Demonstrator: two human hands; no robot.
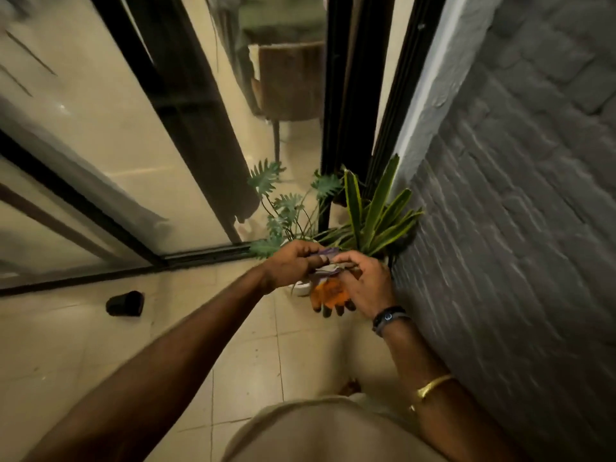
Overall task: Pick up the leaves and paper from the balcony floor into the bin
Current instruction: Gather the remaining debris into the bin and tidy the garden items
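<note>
My left hand (295,261) and my right hand (365,285) meet in front of me, above the tiled balcony floor (233,345). Between them hangs an orange glove (328,296) with dark fingertips and a pale purple cuff. Both hands pinch the cuff at the top, and the glove's fingers point down. A small brown scrap, perhaps a dry leaf (351,385), lies on the floor close to my body. I see no bin and no paper in this view.
Two potted plants stand in the corner beyond my hands: a lobed-leaf plant (280,201) in a white pot (300,289) and a striped sword-leaf plant (376,215). A grey brick wall (516,228) runs along the right, glass sliding doors (100,145) along the left. A small black cylinder (125,303) lies on the floor.
</note>
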